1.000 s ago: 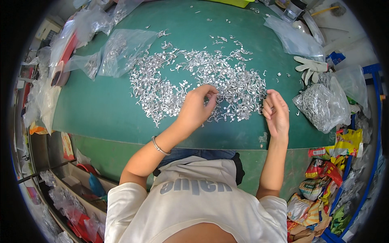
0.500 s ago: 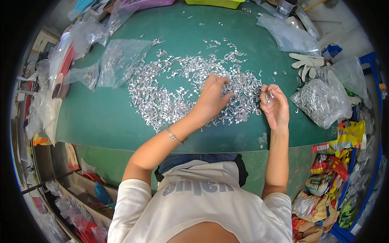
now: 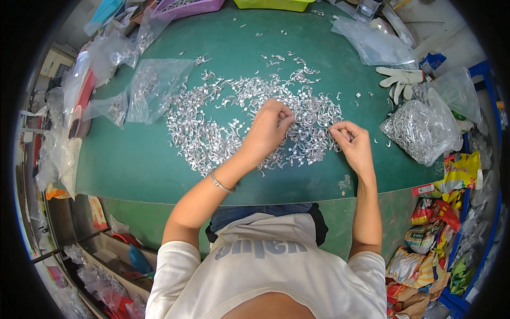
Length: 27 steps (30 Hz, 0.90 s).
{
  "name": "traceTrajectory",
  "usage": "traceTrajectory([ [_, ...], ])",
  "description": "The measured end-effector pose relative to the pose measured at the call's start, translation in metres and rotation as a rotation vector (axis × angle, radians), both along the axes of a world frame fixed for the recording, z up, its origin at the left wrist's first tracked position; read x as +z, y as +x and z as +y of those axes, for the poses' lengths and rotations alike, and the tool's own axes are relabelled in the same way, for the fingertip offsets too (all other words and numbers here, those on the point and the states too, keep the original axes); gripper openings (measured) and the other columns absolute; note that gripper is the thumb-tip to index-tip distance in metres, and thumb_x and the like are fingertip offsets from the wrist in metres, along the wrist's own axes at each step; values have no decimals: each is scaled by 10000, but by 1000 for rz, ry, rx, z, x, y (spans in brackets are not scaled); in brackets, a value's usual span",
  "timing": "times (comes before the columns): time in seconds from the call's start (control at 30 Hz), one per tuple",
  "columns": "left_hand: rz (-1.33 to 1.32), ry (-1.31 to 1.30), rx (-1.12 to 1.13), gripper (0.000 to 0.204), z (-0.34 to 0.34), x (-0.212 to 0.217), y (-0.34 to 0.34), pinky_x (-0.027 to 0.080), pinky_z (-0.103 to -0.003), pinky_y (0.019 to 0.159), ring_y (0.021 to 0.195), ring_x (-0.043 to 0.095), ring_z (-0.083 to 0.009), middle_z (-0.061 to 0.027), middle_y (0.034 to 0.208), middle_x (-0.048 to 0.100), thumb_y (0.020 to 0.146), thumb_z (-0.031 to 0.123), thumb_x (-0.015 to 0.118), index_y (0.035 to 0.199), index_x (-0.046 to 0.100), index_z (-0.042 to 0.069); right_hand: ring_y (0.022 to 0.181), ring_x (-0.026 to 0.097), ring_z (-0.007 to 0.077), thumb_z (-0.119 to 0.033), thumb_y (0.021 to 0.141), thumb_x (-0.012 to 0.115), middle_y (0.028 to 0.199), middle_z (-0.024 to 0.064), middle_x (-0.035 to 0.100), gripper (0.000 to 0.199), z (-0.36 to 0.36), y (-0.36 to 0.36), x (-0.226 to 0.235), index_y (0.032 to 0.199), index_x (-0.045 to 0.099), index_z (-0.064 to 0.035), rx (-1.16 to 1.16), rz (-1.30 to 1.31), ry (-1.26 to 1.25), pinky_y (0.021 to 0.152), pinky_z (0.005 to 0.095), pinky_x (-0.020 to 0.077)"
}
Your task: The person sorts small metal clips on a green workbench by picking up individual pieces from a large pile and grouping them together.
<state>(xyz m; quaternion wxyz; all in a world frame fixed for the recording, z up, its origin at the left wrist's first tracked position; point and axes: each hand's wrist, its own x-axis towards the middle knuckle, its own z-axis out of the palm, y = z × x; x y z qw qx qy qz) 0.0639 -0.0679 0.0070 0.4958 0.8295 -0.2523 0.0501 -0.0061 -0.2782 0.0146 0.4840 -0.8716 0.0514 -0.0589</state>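
Note:
Many small, curved silver metal pieces (image 3: 204,143) lie in a loose heap across the green table. My left hand (image 3: 267,130), a metal bangle (image 3: 219,182) on its wrist, reaches over the middle of the heap. Its fingers are curled and the thumb is close to the forefinger; whatever they pinch is too small to make out. At the heap's right edge, my right hand (image 3: 355,149) has thumb and fingers drawn together. A bit of silver metal shows among those fingers, though its exact shape is partly hidden.
Clear plastic bags of metal pieces lie at the left (image 3: 146,87) and right (image 3: 419,127). A white glove (image 3: 399,81) rests above the right bag. Purple (image 3: 194,8) and yellow-green (image 3: 273,4) trays stand at the far edge. Colourful packets (image 3: 425,234) fill a blue rack's side.
My right hand has turned from palm-up to palm-down and moved left to the heap's edge. My left hand has shifted slightly left and its fingers have drawn closer together.

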Motion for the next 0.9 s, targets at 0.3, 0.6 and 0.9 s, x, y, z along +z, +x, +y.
traceTrajectory([
  [0.3, 943, -592, -104, 97, 18, 17, 3, 422, -204, 606, 711, 511, -93, -85, 854, 603, 877, 72, 526, 933, 551, -3, 516, 457, 181, -52, 745, 641, 617, 84, 472, 77, 14, -1, 6, 821, 649, -47, 174, -190, -494, 508, 321, 366],
  [0.6, 1219, -982, -236, 159, 24, 11, -1, 476, -251, 673, 799, 555, -162, -153, 942, 611, 874, 24, 455, 999, 534, -36, 559, 398, 82, -90, 876, 510, 757, 39, 541, 82, -6, -2, 7, 867, 544, -15, 38, 157, 1077, 465, 187, 298],
  [0.9, 1042, -639, -207, 262, 15, 15, -10, 511, -244, 794, 907, 609, -171, -158, 1052, 601, 875, -3, 480, 1125, 520, -72, 641, 493, 138, -105, 901, 476, 829, 95, 551, 142, -11, -3, 3, 966, 532, 8, -108, 242, 1377, 481, 230, 377],
])
